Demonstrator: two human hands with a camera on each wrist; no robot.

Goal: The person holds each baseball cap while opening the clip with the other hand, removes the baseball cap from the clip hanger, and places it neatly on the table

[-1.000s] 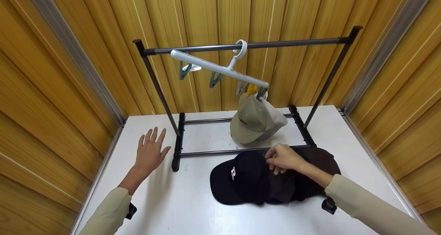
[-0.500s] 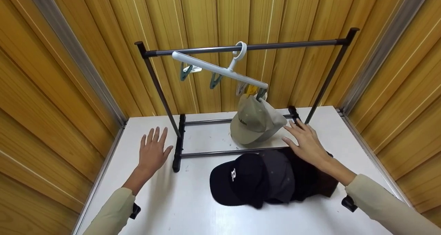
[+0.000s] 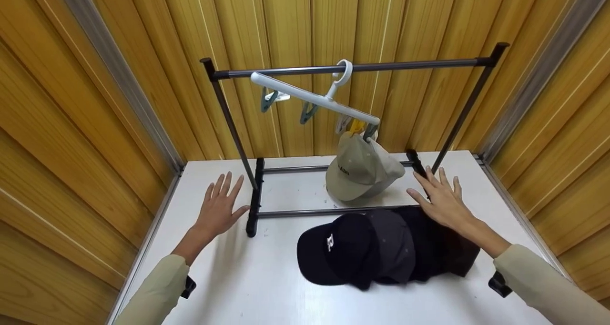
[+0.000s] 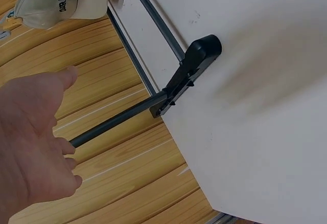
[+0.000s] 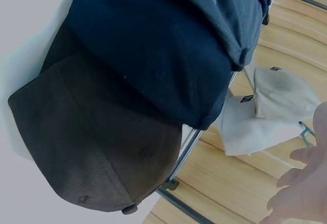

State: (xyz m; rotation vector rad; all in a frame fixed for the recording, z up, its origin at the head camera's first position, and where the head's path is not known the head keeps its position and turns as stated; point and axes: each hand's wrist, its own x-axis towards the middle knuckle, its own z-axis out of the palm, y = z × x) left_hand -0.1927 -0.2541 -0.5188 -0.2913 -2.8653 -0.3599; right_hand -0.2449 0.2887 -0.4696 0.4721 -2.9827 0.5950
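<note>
My left hand (image 3: 218, 214) hovers with spread fingers beside the rack's left foot, holding nothing. Above the dark caps, near the rack's right post, my right hand (image 3: 443, 202) is also spread and holds nothing. On the table lies an overlapping row of caps: a navy cap (image 3: 350, 248) with a white letter, a dark grey cap (image 3: 395, 244), another dark navy cap (image 5: 148, 55) and a dark brown cap (image 5: 102, 137). An olive-beige cap (image 3: 355, 165) and a whitish cap (image 3: 388, 165) hang from clips on the right end of a white hanger (image 3: 310, 96).
The dark metal rack (image 3: 405, 66) stands on the white table (image 3: 267, 296), its lower bars just behind the cap row. Two green clips (image 3: 309, 112) dangle from the hanger's left half. Wood-panelled walls (image 3: 305, 20) enclose the back and sides.
My right hand has let go of the dark caps, opened and moved right and up. The left hand stays spread in nearly the same place. The head view has shifted slightly.
</note>
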